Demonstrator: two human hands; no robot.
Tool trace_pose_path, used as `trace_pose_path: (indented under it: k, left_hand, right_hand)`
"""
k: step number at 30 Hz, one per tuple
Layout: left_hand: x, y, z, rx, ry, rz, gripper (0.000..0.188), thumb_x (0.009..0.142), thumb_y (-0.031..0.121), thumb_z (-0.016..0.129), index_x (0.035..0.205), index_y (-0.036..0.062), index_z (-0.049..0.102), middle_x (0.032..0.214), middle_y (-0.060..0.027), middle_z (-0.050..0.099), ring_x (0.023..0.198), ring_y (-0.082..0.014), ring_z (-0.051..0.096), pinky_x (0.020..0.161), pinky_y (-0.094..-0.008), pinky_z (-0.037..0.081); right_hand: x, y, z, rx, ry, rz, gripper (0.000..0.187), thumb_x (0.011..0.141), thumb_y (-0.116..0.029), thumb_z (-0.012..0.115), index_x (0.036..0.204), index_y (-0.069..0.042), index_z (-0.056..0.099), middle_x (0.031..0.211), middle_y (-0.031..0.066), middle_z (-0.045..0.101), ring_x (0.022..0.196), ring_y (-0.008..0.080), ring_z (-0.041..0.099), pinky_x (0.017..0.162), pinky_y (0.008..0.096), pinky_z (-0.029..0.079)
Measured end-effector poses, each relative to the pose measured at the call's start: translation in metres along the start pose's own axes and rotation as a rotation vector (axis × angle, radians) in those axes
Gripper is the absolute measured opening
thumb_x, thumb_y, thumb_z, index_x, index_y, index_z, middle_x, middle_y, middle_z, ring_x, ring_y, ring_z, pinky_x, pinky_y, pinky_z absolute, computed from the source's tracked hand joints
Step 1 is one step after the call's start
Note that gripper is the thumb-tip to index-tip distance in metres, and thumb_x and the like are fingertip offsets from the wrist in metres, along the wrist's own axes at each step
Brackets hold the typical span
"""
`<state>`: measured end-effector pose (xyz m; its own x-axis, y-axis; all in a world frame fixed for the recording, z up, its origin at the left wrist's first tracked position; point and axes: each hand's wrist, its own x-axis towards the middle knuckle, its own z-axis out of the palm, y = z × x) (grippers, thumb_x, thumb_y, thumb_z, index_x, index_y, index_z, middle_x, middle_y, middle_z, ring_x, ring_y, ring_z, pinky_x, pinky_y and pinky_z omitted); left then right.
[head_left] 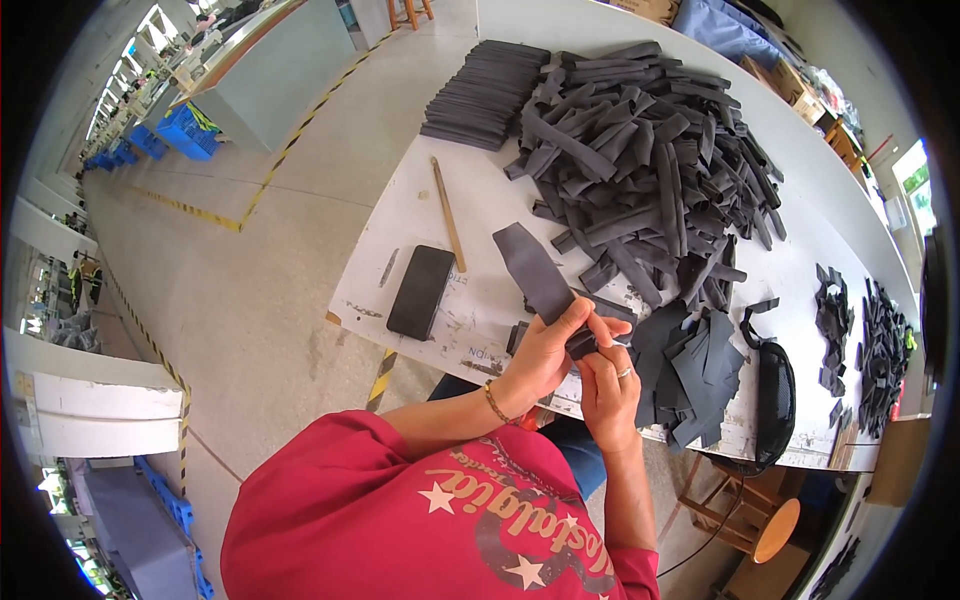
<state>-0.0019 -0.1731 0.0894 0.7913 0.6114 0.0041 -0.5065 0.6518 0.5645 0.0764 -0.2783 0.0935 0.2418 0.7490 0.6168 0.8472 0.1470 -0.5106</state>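
A dark grey fabric strip (533, 268) slants up and left from my hands over the near edge of the white table (385, 205). My left hand (548, 350) is closed around its lower part, thumb on top. Close beside it, my right hand (608, 385), with a ring on one finger, pinches at the strip's lower end. The fingers partly hide that end. Just beyond the hands lie more dark pieces (608, 310), partly covered. Flat dark cut pieces (700, 375) are heaped to the right of my right hand.
A large loose pile of dark strips (650, 170) covers the table's far side, beside a neat row (487, 93). A black phone-like slab (420, 293) and a wooden stick (449, 215) lie left. A black mesh object (772, 400) and a stool (775, 530) are right.
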Motion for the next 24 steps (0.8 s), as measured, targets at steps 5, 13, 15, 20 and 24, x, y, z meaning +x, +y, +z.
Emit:
trace_pose_path:
  k: [5, 13, 15, 20, 24]
  left_hand:
    - [0.0, -0.006, -0.003, -0.014, -0.023, 0.009, 0.019, 0.101, 0.028, 0.052, 0.095, 0.0095, 0.053, 0.079, -0.009, 0.064, 0.103, -0.0313, 0.065, 0.094, -0.0441, 0.049]
    - [0.001, -0.002, -0.004, 0.017, 0.054, -0.038, 0.024, 0.102, 0.032, 0.048, 0.101, 0.0086, 0.052, 0.091, -0.0134, 0.067, 0.11, -0.0331, 0.062, 0.096, -0.0453, 0.047]
    - [0.005, -0.005, -0.003, 0.002, 0.054, -0.029, 0.026, 0.102, 0.034, 0.046, 0.102, 0.0082, 0.051, 0.093, -0.0139, 0.067, 0.112, -0.0335, 0.061, 0.096, -0.0453, 0.047]
    - [0.025, 0.018, -0.02, 0.012, 0.04, 0.135, 0.027, 0.102, 0.035, 0.045, 0.103, 0.0086, 0.052, 0.104, -0.0168, 0.068, 0.118, -0.035, 0.058, 0.1, -0.0452, 0.045]
    - [0.025, 0.013, -0.021, 0.035, -0.006, 0.168, 0.024, 0.101, 0.034, 0.048, 0.102, 0.0103, 0.053, 0.108, -0.0178, 0.068, 0.119, -0.0358, 0.057, 0.1, -0.0461, 0.045]
  right_hand:
    - [0.004, 0.0, 0.001, -0.036, 0.01, -0.007, 0.024, 0.075, 0.008, 0.07, 0.094, 0.0, 0.057, 0.095, 0.0121, 0.058, 0.08, 0.0305, 0.061, 0.064, 0.0399, 0.05]
    - [0.006, -0.016, 0.012, 0.22, 0.038, 0.404, 0.014, 0.082, 0.002, 0.07, 0.088, 0.0, 0.058, 0.092, 0.0106, 0.058, 0.08, 0.0232, 0.059, 0.071, 0.0326, 0.048]
    - [-0.002, -0.007, 0.026, 0.5, 0.224, 0.632, 0.012, 0.084, 0.001, 0.069, 0.086, 0.0, 0.057, 0.094, 0.0052, 0.056, 0.084, 0.0136, 0.054, 0.074, 0.0263, 0.044]
    - [-0.017, -0.003, 0.016, 0.606, 0.527, 0.676, 0.012, 0.091, 0.0, 0.062, 0.083, -0.003, 0.054, 0.1, 0.0043, 0.055, 0.08, 0.0095, 0.051, 0.075, 0.0226, 0.042]
    - [-0.003, -0.003, 0.001, 0.878, 0.3, 0.835, 0.053, 0.093, -0.033, 0.064, 0.129, 0.0, 0.045, 0.121, 0.012, 0.056, 0.087, 0.0147, 0.059, 0.077, 0.0276, 0.05]
